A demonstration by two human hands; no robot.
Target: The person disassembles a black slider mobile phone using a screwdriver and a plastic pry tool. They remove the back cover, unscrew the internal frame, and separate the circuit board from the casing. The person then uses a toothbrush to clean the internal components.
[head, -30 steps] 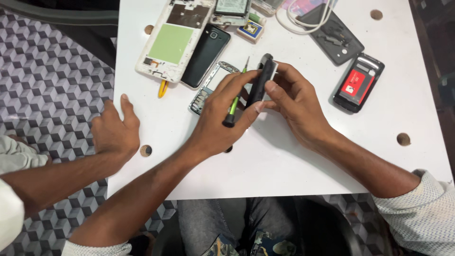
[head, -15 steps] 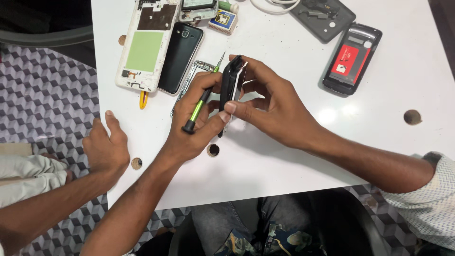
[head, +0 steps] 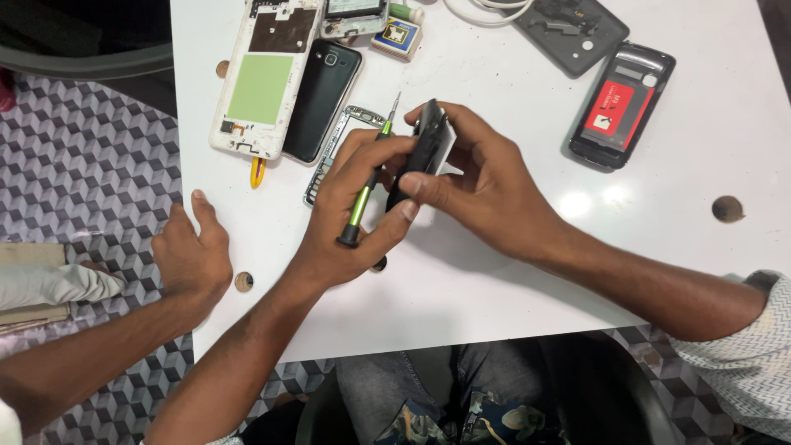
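Black phone (head: 424,152) above white table (head: 511,272)

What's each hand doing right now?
Left hand: closed on green screwdriver, touching black phone.
Right hand: closed on black phone.

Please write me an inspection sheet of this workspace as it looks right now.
Surface: white table with round holes.
Job's things: black phone held on edge above the table; green-handled screwdriver.
Clutter: white phone frame with green panel, black phone back, bare metal frame, open phone with red battery, grey cover, small box.
Hands: left hand grips screwdriver and phone; right hand grips phone; another person's hand rests at the table edge.
Cables: white cable, top edge.
Surroundings: cube-patterned floor.
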